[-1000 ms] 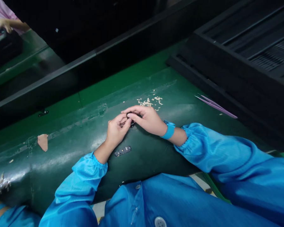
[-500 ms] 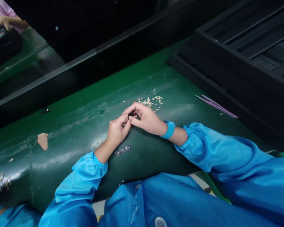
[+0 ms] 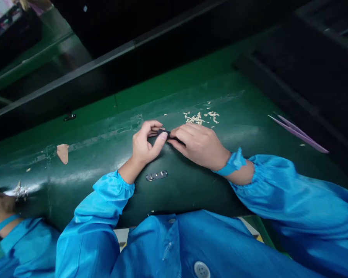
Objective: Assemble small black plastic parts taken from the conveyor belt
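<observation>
My left hand (image 3: 144, 144) and my right hand (image 3: 198, 144) meet over the green conveyor belt (image 3: 104, 170). Both pinch a small dark part (image 3: 163, 133) between their fingertips. The left thumb and forefinger close on its left end, the right fingers on its right end. A second small dark strip-shaped part (image 3: 156, 176) lies flat on the belt just below my left wrist, untouched. Blue sleeves cover both arms, and a blue band circles my right wrist.
A pile of pale scraps (image 3: 200, 117) lies just beyond my hands. Purple tweezers (image 3: 298, 133) rest at the right by a dark rack. A tan patch (image 3: 62, 153) marks the belt at left. Another person's blue sleeve and hand (image 3: 5, 216) show at the lower left.
The view has swung, so everything sits a little further right and higher. My hands have stayed together on the small part, with the fingers re-gripping it. The strip on the belt has not moved.
</observation>
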Demonstrator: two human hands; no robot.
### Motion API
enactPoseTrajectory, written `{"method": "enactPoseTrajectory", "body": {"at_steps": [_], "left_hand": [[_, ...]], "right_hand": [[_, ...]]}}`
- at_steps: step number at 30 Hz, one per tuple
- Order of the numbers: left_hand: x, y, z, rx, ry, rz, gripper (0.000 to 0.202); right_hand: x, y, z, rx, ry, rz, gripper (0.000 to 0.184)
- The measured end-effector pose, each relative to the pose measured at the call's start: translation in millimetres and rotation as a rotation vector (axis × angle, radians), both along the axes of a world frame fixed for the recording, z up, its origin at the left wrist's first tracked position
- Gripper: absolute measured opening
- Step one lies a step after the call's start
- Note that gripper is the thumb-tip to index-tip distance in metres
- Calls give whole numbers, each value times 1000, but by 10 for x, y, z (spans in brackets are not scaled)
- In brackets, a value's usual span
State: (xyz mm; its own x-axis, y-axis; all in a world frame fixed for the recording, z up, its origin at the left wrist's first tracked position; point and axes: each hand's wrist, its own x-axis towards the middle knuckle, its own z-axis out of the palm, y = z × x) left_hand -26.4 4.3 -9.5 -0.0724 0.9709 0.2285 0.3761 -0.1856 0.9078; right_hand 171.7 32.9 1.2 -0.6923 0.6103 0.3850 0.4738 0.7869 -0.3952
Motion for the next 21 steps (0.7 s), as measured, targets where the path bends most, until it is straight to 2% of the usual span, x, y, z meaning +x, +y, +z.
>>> {"method": "enactPoseTrajectory", "body": {"at_steps": [2, 4, 6, 8, 11, 13, 15, 17, 20, 21], "left_hand": [[-140, 93, -21, 1, -16, 85, 38], [-268, 203, -69, -53, -41, 168, 43], [-330, 272, -118, -110, -34, 191, 43], [-319, 284, -142, -122, 15, 184, 35], [-302, 283, -129, -51, 158, 162, 24], [-437, 334, -86, 28, 282, 162, 22], [-757, 415, -13, 75, 474, 218, 23], [-1223, 481, 78, 41, 712, 381, 23], [-1956, 472, 203, -193, 955, 749, 36], [-2153, 439, 232, -297, 998, 829, 43]], "right_hand": [[-23, -121, 44, 47, -55, 107, 23], [-69, -289, 84, 90, -94, 316, 24], [-119, -460, 103, 113, -110, 481, 27], [-156, -583, 92, 97, -110, 525, 26], [-184, -623, 30, 8, -103, 511, 19], [-192, -574, -11, -76, -92, 519, 12], [-190, -507, -33, -173, -67, 528, 16], [-180, -452, -41, -272, -20, 514, 30], [-169, -409, -47, -372, 46, 476, 36], [-171, -402, -49, -388, 52, 473, 34]]}}
